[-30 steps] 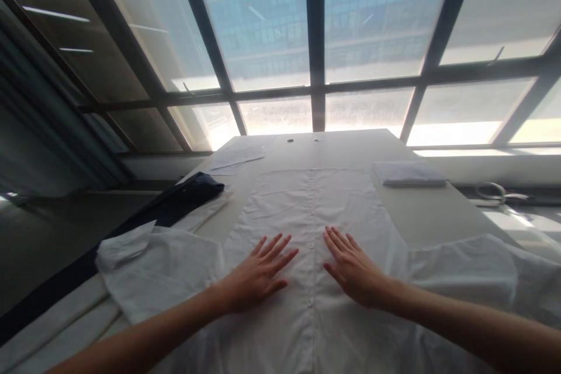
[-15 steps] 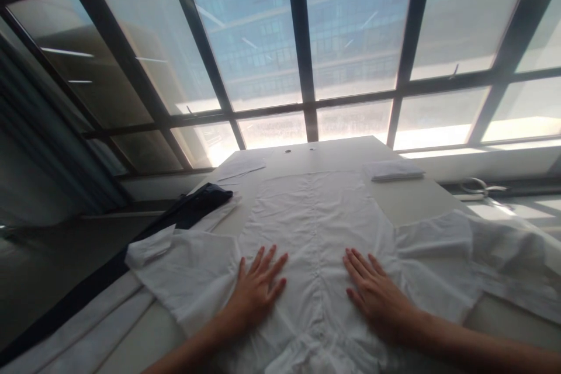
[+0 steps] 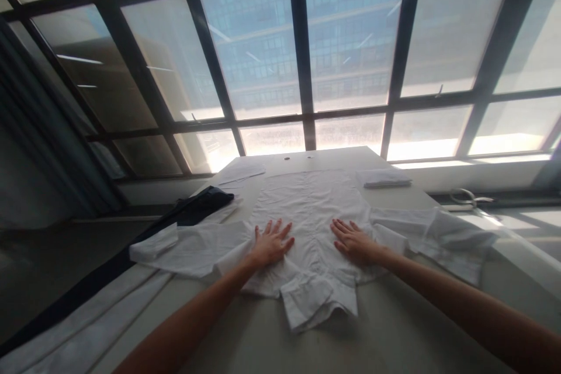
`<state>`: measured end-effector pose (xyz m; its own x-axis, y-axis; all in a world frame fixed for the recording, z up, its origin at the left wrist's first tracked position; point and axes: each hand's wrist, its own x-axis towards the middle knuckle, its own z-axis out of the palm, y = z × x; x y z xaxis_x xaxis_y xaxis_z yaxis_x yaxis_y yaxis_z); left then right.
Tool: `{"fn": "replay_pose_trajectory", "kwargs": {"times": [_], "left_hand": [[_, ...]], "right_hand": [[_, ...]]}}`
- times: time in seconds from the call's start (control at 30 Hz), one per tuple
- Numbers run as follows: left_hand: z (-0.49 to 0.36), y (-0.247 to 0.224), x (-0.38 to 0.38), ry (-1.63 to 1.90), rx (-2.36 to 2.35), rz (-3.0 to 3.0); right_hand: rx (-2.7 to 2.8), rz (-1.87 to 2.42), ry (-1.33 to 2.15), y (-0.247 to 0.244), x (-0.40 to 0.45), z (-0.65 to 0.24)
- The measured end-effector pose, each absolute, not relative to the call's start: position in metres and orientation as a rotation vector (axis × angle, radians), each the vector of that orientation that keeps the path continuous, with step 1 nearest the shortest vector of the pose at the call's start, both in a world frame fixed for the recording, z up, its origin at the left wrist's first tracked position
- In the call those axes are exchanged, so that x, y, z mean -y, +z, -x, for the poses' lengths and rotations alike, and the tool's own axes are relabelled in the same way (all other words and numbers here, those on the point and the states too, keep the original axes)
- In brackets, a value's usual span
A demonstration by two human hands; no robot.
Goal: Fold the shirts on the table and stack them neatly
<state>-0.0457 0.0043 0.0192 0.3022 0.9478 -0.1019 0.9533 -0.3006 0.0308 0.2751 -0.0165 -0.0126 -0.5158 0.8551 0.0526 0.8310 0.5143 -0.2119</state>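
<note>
A white shirt (image 3: 309, 210) lies spread on the white table (image 3: 350, 339), its collar toward me and its sleeves stretched out to both sides. My left hand (image 3: 270, 243) rests flat on the left half of the shirt, fingers spread. On the right half, my right hand (image 3: 354, 242) presses down with its fingers stretched out. A line of buttons or a placket runs between the two hands. Light wrinkles show in the cloth around them. The collar (image 3: 319, 301) stands partly folded near the table's front.
Dark folded cloth (image 3: 205, 203) and long white fabric (image 3: 96, 315) lie along the table's left side. A folded white cloth (image 3: 383, 177) is at the far right, and a thin white piece (image 3: 241, 172) at the far left. Large windows (image 3: 350, 41) rise behind.
Both hands have slid away from me over the shirt, staying flat. The shirt's collar end now shows fully, and the right sleeve appears closer in. The view has shifted slightly.
</note>
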Motion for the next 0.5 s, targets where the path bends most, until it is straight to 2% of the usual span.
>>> {"fn": "replay_pose_trajectory", "kwargs": {"times": [0.3, 0.5], "left_hand": [[-0.040, 0.008, -0.052, 0.049, -1.717, -2.575], [0.005, 0.002, -0.079, 0.047, -1.917, -2.432]], "right_hand": [[2.331, 1.732, 0.143, -0.001, -0.038, -0.188], [2.159, 2.027, 0.118, -0.005, -0.058, -0.264]]}}
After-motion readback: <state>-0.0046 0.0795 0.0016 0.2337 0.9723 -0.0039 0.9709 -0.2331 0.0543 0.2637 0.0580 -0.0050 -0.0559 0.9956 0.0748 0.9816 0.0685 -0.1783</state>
